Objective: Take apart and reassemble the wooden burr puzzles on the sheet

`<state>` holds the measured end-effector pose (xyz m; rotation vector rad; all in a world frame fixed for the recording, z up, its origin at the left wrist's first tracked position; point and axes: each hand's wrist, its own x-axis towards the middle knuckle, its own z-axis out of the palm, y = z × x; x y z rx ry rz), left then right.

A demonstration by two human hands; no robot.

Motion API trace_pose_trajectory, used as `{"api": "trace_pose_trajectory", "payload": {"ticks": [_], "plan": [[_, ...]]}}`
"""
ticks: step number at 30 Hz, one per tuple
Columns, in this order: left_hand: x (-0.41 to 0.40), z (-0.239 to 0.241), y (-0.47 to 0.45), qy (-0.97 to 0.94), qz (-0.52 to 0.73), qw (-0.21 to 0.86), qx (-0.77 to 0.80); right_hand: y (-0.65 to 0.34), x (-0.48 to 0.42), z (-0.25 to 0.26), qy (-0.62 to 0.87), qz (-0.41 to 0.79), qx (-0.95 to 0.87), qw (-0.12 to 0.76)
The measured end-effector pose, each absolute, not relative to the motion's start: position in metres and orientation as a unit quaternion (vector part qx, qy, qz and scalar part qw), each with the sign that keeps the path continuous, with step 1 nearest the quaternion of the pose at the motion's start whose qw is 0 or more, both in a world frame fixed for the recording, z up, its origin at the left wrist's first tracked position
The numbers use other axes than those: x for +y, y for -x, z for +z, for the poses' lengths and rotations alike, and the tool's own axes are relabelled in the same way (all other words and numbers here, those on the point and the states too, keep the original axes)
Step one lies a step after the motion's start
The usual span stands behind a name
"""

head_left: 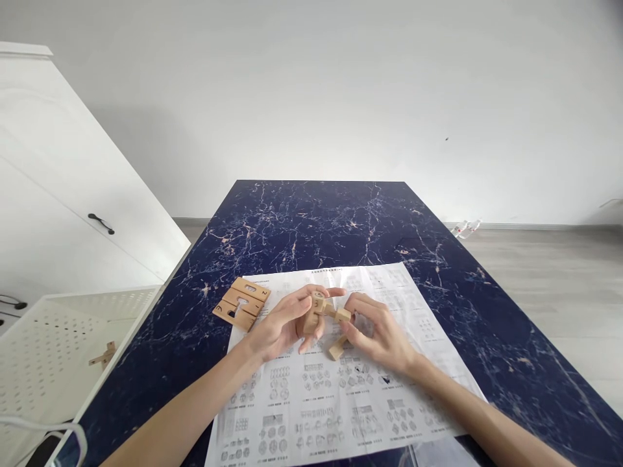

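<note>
My left hand (278, 324) is closed around a cluster of light wooden puzzle blocks (311, 319), its fingers curled behind them. A numeral is written on the upper block. My right hand (384, 332) pinches a notched wooden puzzle piece (343, 314) between thumb and fingers. That piece meets the cluster at its right side; whether they interlock, I cannot tell. Below my right thumb another wooden stick (337, 349) rests on the printed instruction sheet (350, 425), partly covered by the hand. Left of my left hand lie flat, numbered wooden pieces with cutouts (242, 303), side by side.
The creased sheet of diagrams spreads over the near part of a dark blue marbled table (311, 220). At left stand a white cabinet (63, 162) and a perforated white bin (48, 337) with a wooden piece (103, 355) inside. A white cable (43, 425) runs at lower left.
</note>
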<state>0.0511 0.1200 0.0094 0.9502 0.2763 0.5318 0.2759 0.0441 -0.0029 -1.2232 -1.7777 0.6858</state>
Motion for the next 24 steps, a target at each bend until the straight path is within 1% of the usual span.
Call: {"api": "trace_pose_trajectory", "payload": {"ticks": [3,5,7,9,11,13,15,18,24], "plan": [[0.119,0.013,-0.052,-0.469,0.273,0.822,0.17,-0.279,0.045,-0.003,0.502,0.238,-0.718,0.418],[0.118,0.015,-0.053,-0.52,0.289,0.768,0.237,-0.281,0.047,-0.003,0.504,0.245,-0.72,0.408],[0.114,0.016,-0.055,-0.602,0.284,0.677,0.315,-0.283,0.048,-0.003,0.506,0.257,-0.719,0.4],[0.111,0.014,-0.056,-0.69,0.286,0.554,0.369,-0.285,0.05,-0.005,0.517,0.256,-0.714,0.397],[0.107,0.01,-0.058,-0.757,0.31,0.43,0.381,-0.287,0.051,-0.008,0.53,0.245,-0.707,0.4],[0.104,0.006,-0.06,-0.799,0.327,0.345,0.368,-0.288,0.053,-0.011,0.543,0.229,-0.699,0.405],[0.103,0.003,-0.06,-0.821,0.323,0.31,0.354,-0.289,0.054,-0.013,0.564,0.216,-0.683,0.411],[0.103,0.0,-0.06,-0.835,0.316,0.292,0.342,-0.289,0.055,-0.015,0.605,0.216,-0.641,0.421],[0.102,-0.006,-0.059,-0.84,0.282,0.303,0.35,-0.286,0.054,-0.017,0.631,0.24,-0.613,0.41]]}}
